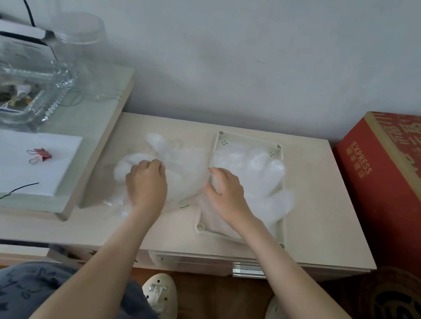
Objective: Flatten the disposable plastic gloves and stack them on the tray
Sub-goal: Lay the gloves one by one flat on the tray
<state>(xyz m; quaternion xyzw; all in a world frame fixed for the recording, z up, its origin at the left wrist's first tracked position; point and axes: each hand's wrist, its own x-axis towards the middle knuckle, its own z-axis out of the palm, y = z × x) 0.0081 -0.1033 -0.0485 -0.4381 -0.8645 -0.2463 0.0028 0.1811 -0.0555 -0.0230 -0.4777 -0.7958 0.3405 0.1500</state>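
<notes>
Our left hand (148, 181) curls its fingers around a crumpled heap of clear plastic gloves (183, 160) on the pale table (318, 218), just left of the tray (248, 138). Our right hand (226, 193), fingers nearly straight, presses a flattened glove (263, 167) lying on the tray.

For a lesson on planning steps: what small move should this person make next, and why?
Probably lift the crumpled clear plastic glove across onto the beige plastic tray. The left hand grips it on the pale wooden tabletop beside the tray, while the right hand presses the flattened clear glove already lying there.
</notes>
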